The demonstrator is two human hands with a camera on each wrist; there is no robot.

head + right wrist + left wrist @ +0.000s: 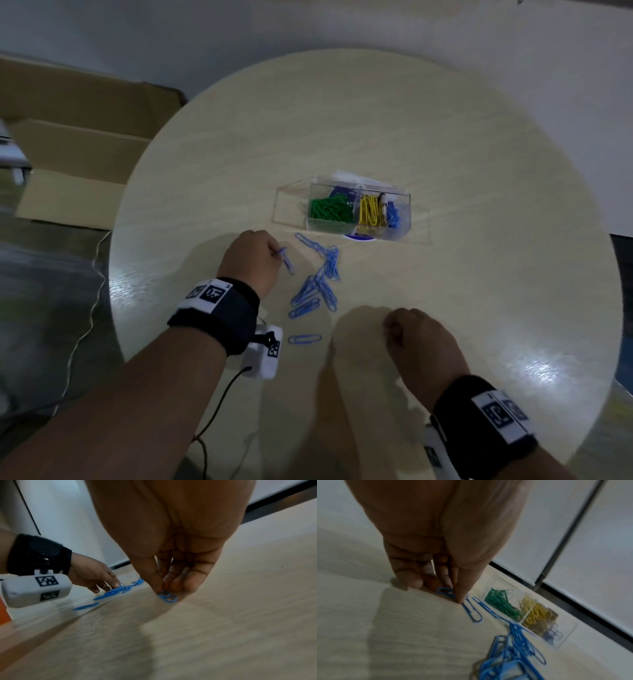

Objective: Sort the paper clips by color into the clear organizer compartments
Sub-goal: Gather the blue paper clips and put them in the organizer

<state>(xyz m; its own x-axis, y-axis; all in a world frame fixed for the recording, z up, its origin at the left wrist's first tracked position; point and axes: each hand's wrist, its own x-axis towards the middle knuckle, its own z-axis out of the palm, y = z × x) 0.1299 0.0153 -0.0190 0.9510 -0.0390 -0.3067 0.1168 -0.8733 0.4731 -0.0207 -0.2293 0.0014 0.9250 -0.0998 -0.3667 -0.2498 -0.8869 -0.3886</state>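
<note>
The clear organizer [405,209] stands mid-table with green clips [330,209], yellow clips [370,210] and blue clips [394,216] in separate compartments. It also shows at the right of the left wrist view as the organizer [570,632]. Several loose blue clips [318,284] lie in front of it, and a single blue clip [305,339] lies nearer me. My left hand [274,254] sits left of the pile, and its fingertips pinch a blue clip [444,591]. My right hand [388,329] is right of the pile, curled and pinching a small blue clip [167,597] at the table surface.
The round pale wooden table [479,205] ends close at the left and bottom. Cardboard boxes [78,154] stand on the floor to the left. A black cable [219,404] hangs from the left wrist camera [265,353]. A round blue-and-white thing [359,237] peeks from under the organizer.
</note>
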